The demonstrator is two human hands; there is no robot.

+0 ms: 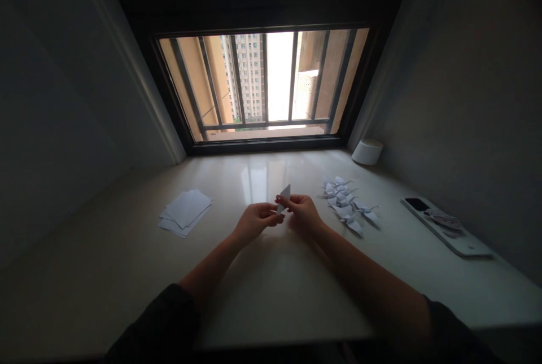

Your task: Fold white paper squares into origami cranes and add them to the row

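A small piece of folded white paper (284, 193) stands up between my hands, just above the pale sill, its pointed tip upward. My left hand (256, 219) pinches its lower part between thumb and fingers. From the other side my right hand (301, 209) grips it with thumb and fingertips. Part of the paper is hidden behind the fingers. To the right lies a cluster of several folded paper cranes (345, 200). On the left is a loose stack of white paper sheets (188, 209).
A phone (449, 228) in a decorated case lies on the right side of the sill (271, 296). Near the window's right corner stands a white cylindrical object (367, 151). A dark-framed window (266, 147) with bars closes off the far side, between two side walls.
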